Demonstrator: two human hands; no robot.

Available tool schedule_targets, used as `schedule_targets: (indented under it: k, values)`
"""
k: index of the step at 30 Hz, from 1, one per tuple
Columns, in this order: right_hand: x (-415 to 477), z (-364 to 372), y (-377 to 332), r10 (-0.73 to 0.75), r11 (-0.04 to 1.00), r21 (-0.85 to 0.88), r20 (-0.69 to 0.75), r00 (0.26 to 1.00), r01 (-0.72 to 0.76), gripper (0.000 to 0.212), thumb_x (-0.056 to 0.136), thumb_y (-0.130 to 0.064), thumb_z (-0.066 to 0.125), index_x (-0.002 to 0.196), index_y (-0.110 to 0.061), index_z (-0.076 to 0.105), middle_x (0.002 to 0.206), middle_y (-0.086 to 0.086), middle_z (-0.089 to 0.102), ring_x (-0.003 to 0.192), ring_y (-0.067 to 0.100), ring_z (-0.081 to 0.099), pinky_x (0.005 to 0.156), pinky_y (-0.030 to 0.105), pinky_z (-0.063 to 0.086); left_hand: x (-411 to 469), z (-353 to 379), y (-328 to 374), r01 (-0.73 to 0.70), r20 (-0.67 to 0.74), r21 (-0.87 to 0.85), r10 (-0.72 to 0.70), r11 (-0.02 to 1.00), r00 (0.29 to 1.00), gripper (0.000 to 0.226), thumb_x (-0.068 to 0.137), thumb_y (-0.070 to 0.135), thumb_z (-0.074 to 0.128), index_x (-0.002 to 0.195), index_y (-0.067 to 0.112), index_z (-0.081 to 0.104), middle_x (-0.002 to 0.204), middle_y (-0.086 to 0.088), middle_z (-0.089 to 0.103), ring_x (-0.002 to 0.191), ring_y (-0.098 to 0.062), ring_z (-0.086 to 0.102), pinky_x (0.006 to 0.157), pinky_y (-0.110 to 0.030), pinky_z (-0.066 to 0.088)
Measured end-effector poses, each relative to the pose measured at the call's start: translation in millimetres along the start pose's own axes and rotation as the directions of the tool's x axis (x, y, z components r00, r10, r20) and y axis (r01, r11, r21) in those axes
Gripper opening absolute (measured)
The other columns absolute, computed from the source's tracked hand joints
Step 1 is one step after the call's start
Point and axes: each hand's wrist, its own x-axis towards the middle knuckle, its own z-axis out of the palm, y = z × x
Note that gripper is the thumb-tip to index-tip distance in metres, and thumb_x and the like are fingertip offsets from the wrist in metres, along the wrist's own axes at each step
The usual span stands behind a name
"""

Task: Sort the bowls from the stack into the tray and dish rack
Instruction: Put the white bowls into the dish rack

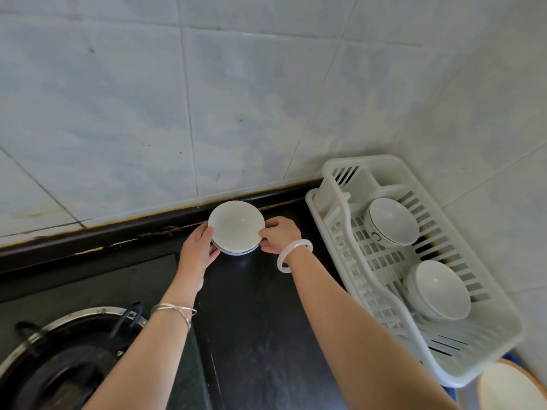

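Fingers point(210, 233) of my left hand point(197, 247) and right hand point(281, 234) curl round the stack point(236, 227), mouths up, upright on the counter point(260, 306) by the wall point(236, 113); both reach forward, palms facing each other.

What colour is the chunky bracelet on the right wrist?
The bracelet is milky white; the head view shows it clearly.

Soft, even daylight fills the scene, brightest on the pale wall tiles point(236, 99) and the white dish rack point(346, 220), while the dark glossy desk point(260, 321) carries a faint sheen and weak shadows, and wide-angle distortion bends lines toward the slightly soft edges.
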Motion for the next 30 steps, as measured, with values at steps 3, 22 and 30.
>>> schedule_targets:
  k: [3,22,30]
  values:
    - [-3,2,-2,0.048,0.992,0.111,0.131,0.99,-0.063,0.048,0.091,0.0,0.05,0.136,-0.016,0.047,0.13,0.014,0.054,0.111,0.031,0.059,0.087,0.042,0.056,0,1,7,0.042,0.001,-0.016,-0.042,0.999,0.999,0.038,0.095,0.019,0.047,0.133,0.018,0.046,0.117,-0.002,0.052,0.109,-0.02,0.052,0.089,-0.032,0.045]
    - [-69,-133,12,0.057,0.86,0.506,-0.225,0.973,0.067,0.024,0.093,-0.031,0.051,0.107,-0.012,0.055,0.092,0.005,0.063,0.081,0.025,0.067,0.065,0.034,0.06,-73,116,55,-0.051,0.382,0.174,-0.02,0.983,0.924,0.036,0.095,0.014,0.044,0.129,0.022,0.051,0.103,0.004,0.06,0.103,-0.022,0.06,0.09,-0.038,0.048]
    - [-87,-210,62,0.149,0.793,0.599,-0.368,0.918,0.111,0.037,0.093,-0.032,0.049,0.121,-0.007,0.055,0.101,0.012,0.06,0.073,0.024,0.064,0.058,0.035,0.055,-108,214,43,-0.075,0.537,0.384,-0.156,0.92,0.829,0.038,0.095,0.004,0.039,0.13,0.011,0.049,0.131,-0.014,0.052,0.115,-0.029,0.053,0.085,-0.037,0.05]
